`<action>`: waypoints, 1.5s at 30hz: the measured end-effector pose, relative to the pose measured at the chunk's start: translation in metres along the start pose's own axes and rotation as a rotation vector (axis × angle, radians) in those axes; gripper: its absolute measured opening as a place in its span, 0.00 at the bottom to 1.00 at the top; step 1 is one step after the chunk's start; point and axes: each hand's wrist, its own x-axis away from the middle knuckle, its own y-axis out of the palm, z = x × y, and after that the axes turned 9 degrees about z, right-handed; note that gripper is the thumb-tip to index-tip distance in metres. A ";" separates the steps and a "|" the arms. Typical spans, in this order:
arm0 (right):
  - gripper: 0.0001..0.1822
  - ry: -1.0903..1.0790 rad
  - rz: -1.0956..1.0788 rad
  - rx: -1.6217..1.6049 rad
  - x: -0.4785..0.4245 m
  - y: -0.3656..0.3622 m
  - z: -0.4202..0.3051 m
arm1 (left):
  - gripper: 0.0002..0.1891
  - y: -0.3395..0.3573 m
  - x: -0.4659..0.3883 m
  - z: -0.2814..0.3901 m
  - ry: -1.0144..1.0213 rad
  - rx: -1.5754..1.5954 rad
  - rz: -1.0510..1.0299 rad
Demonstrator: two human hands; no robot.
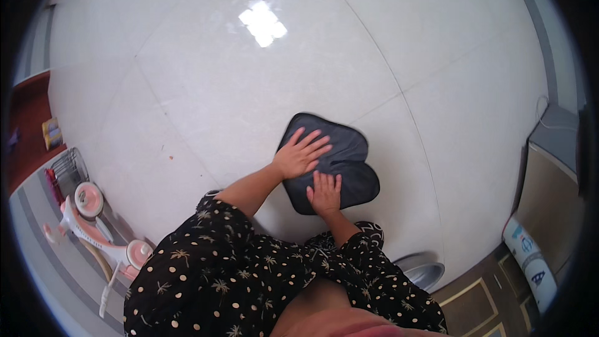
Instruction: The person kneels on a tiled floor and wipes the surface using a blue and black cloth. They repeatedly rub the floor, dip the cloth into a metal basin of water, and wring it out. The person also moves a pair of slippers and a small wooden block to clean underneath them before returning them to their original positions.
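A dark grey seat cushion with a black edge and a notch on its right side lies flat on the floor before me. My left hand presses palm-down on its upper left part, fingers spread. Lower down, my right hand also lies flat on the cushion near its bottom edge, fingers a little apart. Neither hand grips anything. The palms hide part of the cushion's surface.
Pale floor tiles surround the cushion. A pink and white child's wheeled toy stands at the left, near a wire basket. At the lower right are a metal basin, a rolled printed mat and a cabinet.
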 end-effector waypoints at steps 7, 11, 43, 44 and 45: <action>0.31 -0.486 -0.016 -0.129 -0.098 0.000 -0.040 | 0.35 -0.024 0.068 -0.067 -0.742 -0.270 0.217; 0.30 -0.540 0.060 -0.066 -0.174 -0.004 -0.041 | 0.34 -0.036 0.015 -0.128 -0.976 -0.370 0.373; 0.31 -0.237 0.169 0.106 -0.393 -0.090 0.093 | 0.34 -0.094 -0.273 -0.267 -0.551 -0.303 0.299; 0.31 -0.228 0.158 0.079 -0.394 -0.088 0.090 | 0.34 -0.093 -0.271 -0.270 -0.536 -0.295 0.331; 0.31 -0.229 0.161 0.055 -0.395 -0.088 0.091 | 0.34 -0.094 -0.273 -0.270 -0.539 -0.303 0.312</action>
